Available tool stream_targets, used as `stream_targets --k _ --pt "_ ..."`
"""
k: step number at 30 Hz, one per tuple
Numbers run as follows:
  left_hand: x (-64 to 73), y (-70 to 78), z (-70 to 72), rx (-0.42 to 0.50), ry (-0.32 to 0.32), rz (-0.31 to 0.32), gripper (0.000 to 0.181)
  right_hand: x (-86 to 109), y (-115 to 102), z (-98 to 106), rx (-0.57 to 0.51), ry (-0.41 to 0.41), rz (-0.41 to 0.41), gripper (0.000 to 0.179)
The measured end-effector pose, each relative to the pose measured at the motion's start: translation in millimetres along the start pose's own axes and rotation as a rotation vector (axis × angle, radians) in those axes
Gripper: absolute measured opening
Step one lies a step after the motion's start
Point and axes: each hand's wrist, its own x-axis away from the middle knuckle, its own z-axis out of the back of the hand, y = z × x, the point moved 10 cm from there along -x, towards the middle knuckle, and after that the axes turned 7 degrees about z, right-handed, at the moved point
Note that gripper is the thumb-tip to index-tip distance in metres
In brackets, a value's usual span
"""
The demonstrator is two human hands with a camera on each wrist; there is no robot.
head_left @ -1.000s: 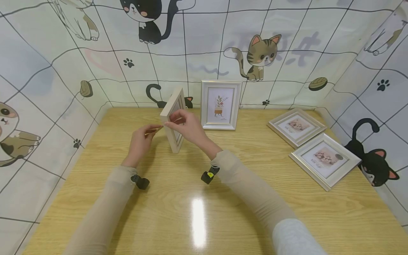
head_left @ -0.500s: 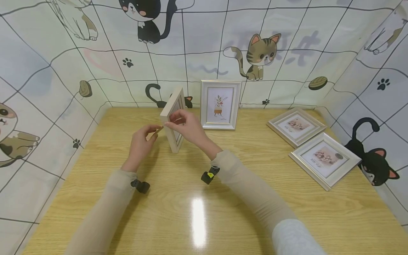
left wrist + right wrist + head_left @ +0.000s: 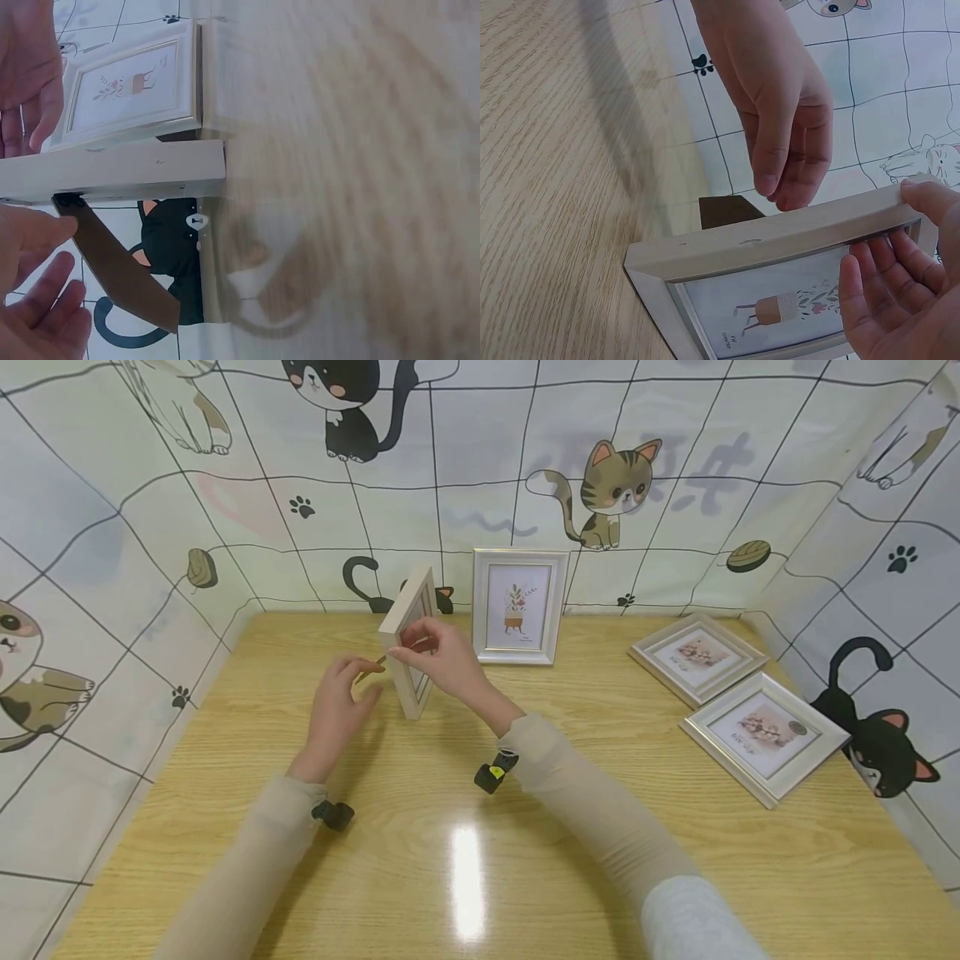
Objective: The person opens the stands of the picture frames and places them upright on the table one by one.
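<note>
Upright and nearly edge-on to the head view, a pale picture frame (image 3: 403, 685) stands on the table. My right hand (image 3: 444, 658) grips its near side edge, thumb on the edge and fingers over the front. Behind the frame a brown stand leg (image 3: 124, 270) slants out from its back. My left hand (image 3: 336, 708) is beside this leg, a fingertip touching it close to the hinge in the left wrist view. Its thumb stands apart from the other fingers in the head view. The right wrist view shows a plant print (image 3: 780, 307) in the held frame.
A second white frame (image 3: 480, 610) with a plant print stands upright against the back wall. Two more frames lie flat at the right, one beige (image 3: 645, 652) and one silvery white (image 3: 783, 785), touching. Cat-patterned cloth (image 3: 480, 452) encloses the wooden table (image 3: 570, 827).
My left thumb has come away from the stand leg, and the left hand has turned a little with its fingers spreading. The frame and my right hand have hardly moved.
</note>
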Motion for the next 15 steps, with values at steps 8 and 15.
stream_targets --k 8,15 --pt "2.6 -4.4 -24.6 0.068 -0.174 0.041 0.038 0.3 0.6 1.1 -0.010 0.001 -0.014 0.026" --pt "5.1 -13.9 -40.8 0.147 -0.254 0.139 0.038 0.2 2.2 0.9 -0.014 0.001 -0.009 0.026"
